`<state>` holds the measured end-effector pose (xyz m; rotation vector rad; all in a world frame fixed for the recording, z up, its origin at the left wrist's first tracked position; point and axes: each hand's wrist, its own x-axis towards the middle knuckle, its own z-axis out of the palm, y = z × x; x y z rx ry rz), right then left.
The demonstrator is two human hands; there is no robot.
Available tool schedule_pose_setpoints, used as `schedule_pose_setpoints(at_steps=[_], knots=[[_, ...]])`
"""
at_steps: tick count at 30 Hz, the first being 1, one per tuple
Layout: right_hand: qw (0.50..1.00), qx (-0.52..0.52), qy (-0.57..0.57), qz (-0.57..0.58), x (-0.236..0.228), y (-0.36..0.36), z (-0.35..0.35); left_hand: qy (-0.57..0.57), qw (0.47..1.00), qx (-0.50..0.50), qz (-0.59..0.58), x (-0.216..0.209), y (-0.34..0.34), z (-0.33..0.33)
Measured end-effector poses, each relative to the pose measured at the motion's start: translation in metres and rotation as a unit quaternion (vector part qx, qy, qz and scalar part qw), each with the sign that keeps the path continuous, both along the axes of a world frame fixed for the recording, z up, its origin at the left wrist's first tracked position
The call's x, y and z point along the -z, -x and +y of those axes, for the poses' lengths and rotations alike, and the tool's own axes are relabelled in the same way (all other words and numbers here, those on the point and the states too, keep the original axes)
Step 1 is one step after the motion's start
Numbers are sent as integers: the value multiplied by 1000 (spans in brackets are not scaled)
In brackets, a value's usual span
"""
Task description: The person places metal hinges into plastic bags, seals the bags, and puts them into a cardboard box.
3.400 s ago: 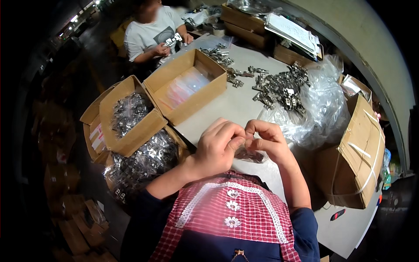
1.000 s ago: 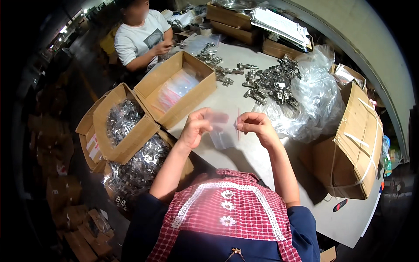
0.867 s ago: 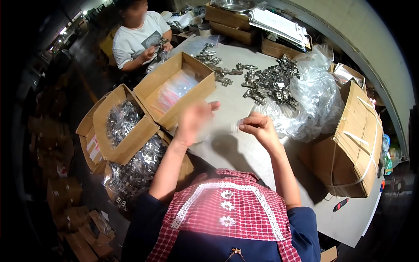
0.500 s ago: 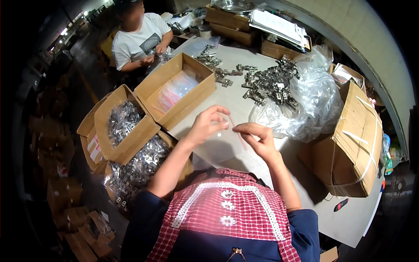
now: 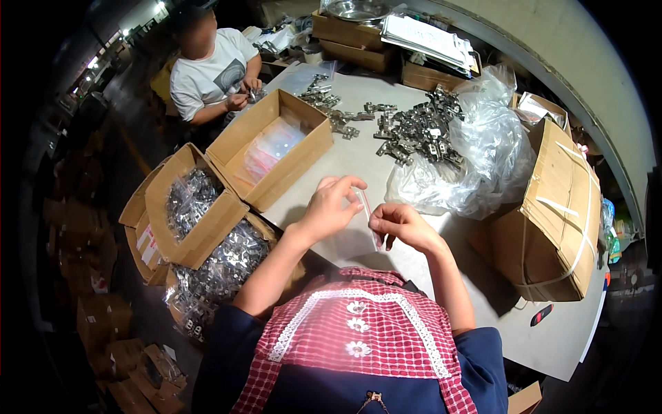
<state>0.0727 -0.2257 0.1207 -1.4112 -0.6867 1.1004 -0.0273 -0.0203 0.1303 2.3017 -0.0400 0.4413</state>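
Note:
Above the near part of the table, a clear zip bag (image 5: 353, 243) with a red strip along its mouth hangs between my hands. My left hand (image 5: 332, 209) is closed with thumb and fingertips at the strip's upper end. Thumb and forefinger of my right hand (image 5: 403, 226) pinch the same strip lower down, on its right side. No metal part shows inside the bag. Beyond my hands lies a pile of metal hinge-like parts (image 5: 422, 130), partly on a large crumpled clear plastic sheet or bag (image 5: 488, 148). More flat zip bags (image 5: 274, 146) lie in an open cardboard box (image 5: 303, 155).
Two boxes of bagged metal parts stand at the left, one box (image 5: 219, 228) above the other. A strapped carton (image 5: 562, 214) stands at right, near a small red-and-black object (image 5: 542, 314). Across the table a person (image 5: 214, 69) handles small parts. Papers (image 5: 427, 38) top boxes behind.
My right hand has slid down along the bag's strip and turned slightly. The left hand keeps its hold at the upper end. The whole view has shifted a little.

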Motion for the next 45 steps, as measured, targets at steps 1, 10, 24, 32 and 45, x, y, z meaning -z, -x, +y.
schedule_pose_setpoints(at_steps=[1, 10, 24, 32, 45], knots=[[999, -32, 11, -28, 1, 0, -2, 0, 1000, 1, 0, 0, 1, 0], [993, 95, 15, -71, 16, 3, 4, -159, 981, -72, -84, -10, 9, -19], [847, 248, -42, -468, 31, 24, 17, 231, 968, -40, 88, 28, 15, -37], [836, 124, -11, -534, 20, 18, 25, -181, 979, -53, -72, 44, 7, -34], [714, 256, 208, -617, 104, -142, 35, -185, 945, -255, 85, 66, 0, 45]])
